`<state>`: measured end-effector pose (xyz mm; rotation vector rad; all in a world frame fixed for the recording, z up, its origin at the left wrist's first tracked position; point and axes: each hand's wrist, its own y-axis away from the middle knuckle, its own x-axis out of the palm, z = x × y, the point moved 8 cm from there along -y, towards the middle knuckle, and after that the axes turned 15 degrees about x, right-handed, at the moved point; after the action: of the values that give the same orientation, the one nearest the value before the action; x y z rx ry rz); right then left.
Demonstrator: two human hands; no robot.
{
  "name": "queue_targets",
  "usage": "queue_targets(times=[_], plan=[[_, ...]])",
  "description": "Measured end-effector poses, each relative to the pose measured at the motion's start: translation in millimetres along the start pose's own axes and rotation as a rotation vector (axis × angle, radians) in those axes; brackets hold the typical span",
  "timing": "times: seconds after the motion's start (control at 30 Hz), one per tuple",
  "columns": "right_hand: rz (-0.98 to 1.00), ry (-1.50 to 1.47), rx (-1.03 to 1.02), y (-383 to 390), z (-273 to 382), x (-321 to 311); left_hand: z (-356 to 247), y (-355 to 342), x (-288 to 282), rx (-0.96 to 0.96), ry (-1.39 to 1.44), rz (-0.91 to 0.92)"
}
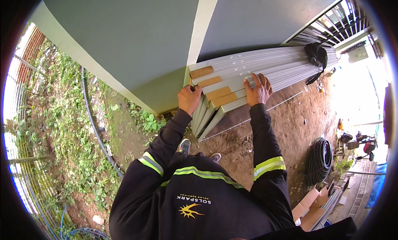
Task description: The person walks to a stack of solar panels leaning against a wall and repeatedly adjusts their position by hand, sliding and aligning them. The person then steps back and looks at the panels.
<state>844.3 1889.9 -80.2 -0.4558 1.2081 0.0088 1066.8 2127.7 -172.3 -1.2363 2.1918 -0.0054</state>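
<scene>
A row of silver-framed solar panels point(282, 62) leans on edge against the wall, top edges facing me. Brown cardboard corner pieces point(218, 93) cover the near ends of several frames. My left hand point(189, 100) is closed at the near end of the row, its curled fingers against a panel corner beside the cardboard; the fingertips are partly hidden. My right hand point(258, 91) rests on the top edges of the frames, fingers spread and slightly bent. At the front, the nearest panels fan apart at their lower ends.
A black bag point(316, 55) lies on the panels' far end. A coil of black hose point(320, 161) stands on the dirt at right, near opened cardboard boxes point(311, 205). Weeds point(99, 128) and a long black pipe point(92, 115) run along the left. A grey wall point(124, 37) rises ahead.
</scene>
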Motion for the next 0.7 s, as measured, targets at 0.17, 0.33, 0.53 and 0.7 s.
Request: queue_targets(times=[0.17,0.33,0.53,0.7], plan=[[0.006,-0.006,0.001,2,1,-2,33,8,20,0.036,-0.024,0.166],[0.017,-0.007,0.012,-2,-1,1,60,51,28,-0.113,0.351,0.131],[-0.029,-0.014,-0.021,1,-2,0,35,43,26,-0.367,0.918,0.100],[-0.005,-0.016,-0.004,7,-4,-4,11,29,23,-0.199,0.851,0.046]])
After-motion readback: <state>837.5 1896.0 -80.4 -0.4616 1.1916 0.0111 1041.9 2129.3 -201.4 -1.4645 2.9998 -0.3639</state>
